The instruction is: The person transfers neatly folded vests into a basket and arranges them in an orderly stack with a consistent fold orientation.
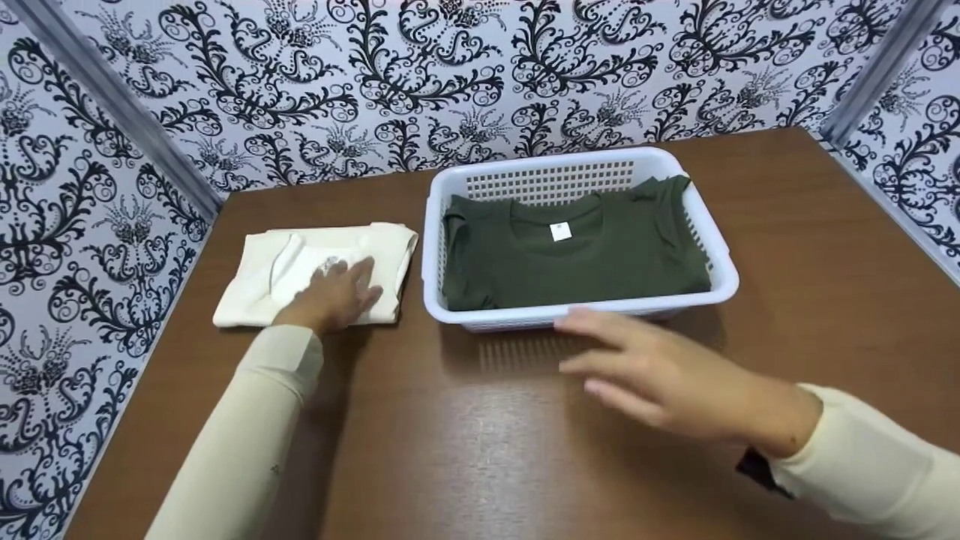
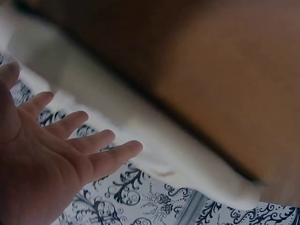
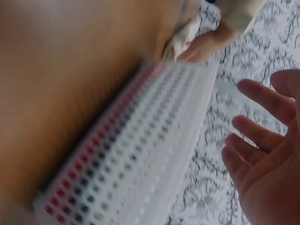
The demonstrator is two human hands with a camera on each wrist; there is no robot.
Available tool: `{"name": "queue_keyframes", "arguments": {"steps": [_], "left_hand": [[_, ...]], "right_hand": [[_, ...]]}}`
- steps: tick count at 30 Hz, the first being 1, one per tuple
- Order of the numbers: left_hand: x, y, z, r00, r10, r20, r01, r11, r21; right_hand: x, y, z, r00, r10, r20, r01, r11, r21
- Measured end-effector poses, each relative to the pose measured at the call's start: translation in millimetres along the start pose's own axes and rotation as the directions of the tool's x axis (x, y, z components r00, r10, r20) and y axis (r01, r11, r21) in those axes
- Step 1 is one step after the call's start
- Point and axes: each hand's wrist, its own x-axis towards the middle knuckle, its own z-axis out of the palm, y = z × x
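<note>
Folded cream garment [image 1: 300, 255]: long axis nine-to-three o'clock
Left fingers [image 2: 117, 156]: extended, holding nothing
Right fingers [image 3: 262, 96]: spread, holding nothing

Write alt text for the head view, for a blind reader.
A person's left hand is over a folded cream cloth garment on a brown table; their right hand, fingers spread, hovers before a white perforated plastic basket holding a dark green shirt.

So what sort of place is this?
Probably a partitioned work booth, perhaps for clothes: patterned walls edge a brown table bearing a white basket with a green shirt, and a folded cream garment.
</note>
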Motion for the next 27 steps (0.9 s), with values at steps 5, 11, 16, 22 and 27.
{"name": "queue_keyframes", "arguments": {"steps": [5, 11, 16, 22, 27], "left_hand": [[0.2, 0.0, 12.3, 0.999, -0.030, 0.018, 0.030, 1.000, 0.002], [-2.9, 2.9, 17.4, 0.997, -0.071, 0.021, 0.071, 0.997, 0.003], [-13.8, 5.4, 19.4, 0.998, -0.061, 0.028, 0.060, 0.998, 0.015], [-38.5, 2.9, 29.8, 1.000, -0.009, 0.010, 0.008, 0.999, 0.045], [-67.8, 3.2, 44.1, 0.999, 0.033, 0.010, -0.033, 0.997, 0.066]], "right_hand": [[-13.6, -8.0, 7.7, 0.989, 0.075, 0.126, -0.081, 0.996, 0.044], [-24.6, -9.7, 13.6, 0.973, 0.122, 0.194, -0.135, 0.989, 0.056], [-33.7, -6.6, 20.3, 0.948, 0.174, 0.268, -0.202, 0.976, 0.083], [-37.1, -4.8, 26.9, 0.929, 0.235, 0.286, -0.272, 0.957, 0.098], [-36.5, -6.8, 32.7, 0.912, 0.305, 0.273, -0.345, 0.931, 0.115]]}}
